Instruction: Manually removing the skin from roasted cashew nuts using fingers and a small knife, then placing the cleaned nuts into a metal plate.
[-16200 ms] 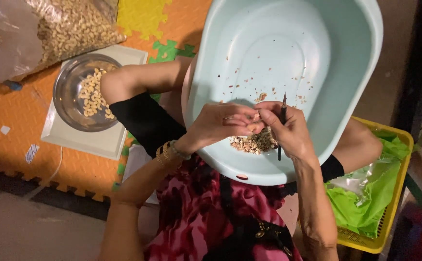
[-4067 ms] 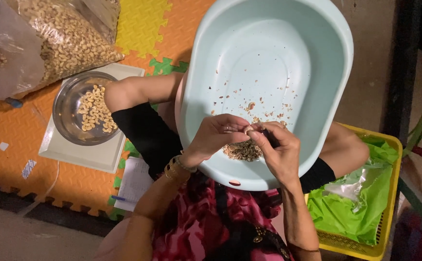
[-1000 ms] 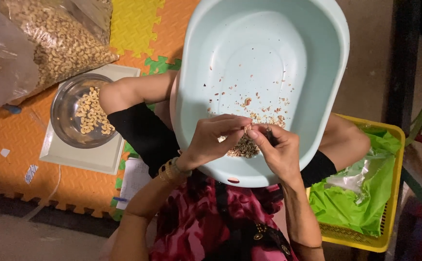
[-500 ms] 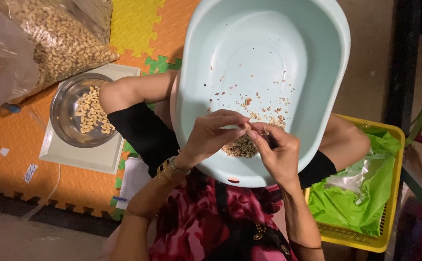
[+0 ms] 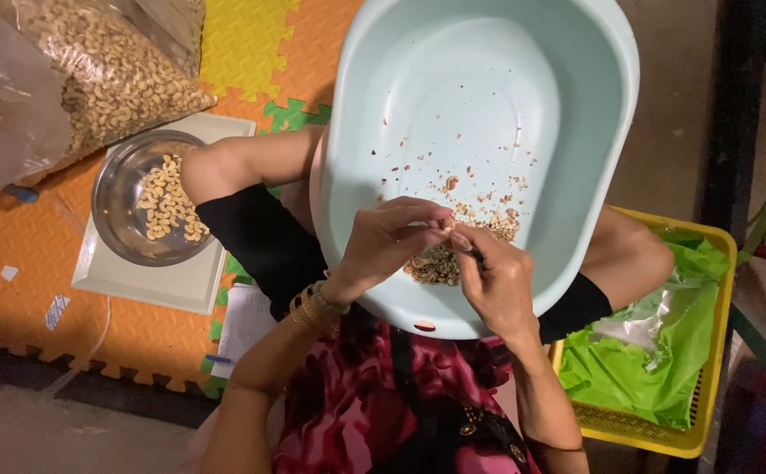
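While over basin:
Left hand: pinches nut.
Right hand: closed on nut, peels at 6 o'clock.

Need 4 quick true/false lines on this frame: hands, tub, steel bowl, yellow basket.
1. Both hands meet over the pale blue tub. True: the left hand and right hand pinch a small nut between their fingertips.
2. The tub is full of water. False: it holds only a pile of shell scraps and scattered bits.
3. The steel bowl holds pale kernels. True.
4. The yellow basket is lined in red. False: green plastic lies in it.
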